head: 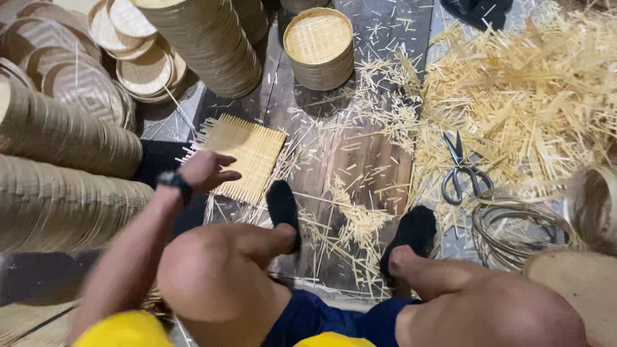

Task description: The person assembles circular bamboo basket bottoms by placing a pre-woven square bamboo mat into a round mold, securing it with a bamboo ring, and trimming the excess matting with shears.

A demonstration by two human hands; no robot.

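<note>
My left hand (pixel 204 171) reaches out over the near left edge of a square woven bamboo mat (pixel 247 154) that lies flat on the dark wooden floor. The fingers are loosely curled and rest on or just above the mat's edge; I cannot tell if they pinch it. A dark watch sits on that wrist. My right hand is out of view. My knees and two black-socked feet (pixel 283 209) fill the lower frame.
Stacks of round woven bamboo trays (pixel 212 45) crowd the left and top, with a smaller stack (pixel 319 48) behind the mat. A heap of bamboo strips (pixel 533 96) covers the right, with metal scissors (pixel 463 170) and coiled bamboo hoops (pixel 520 225) beside it.
</note>
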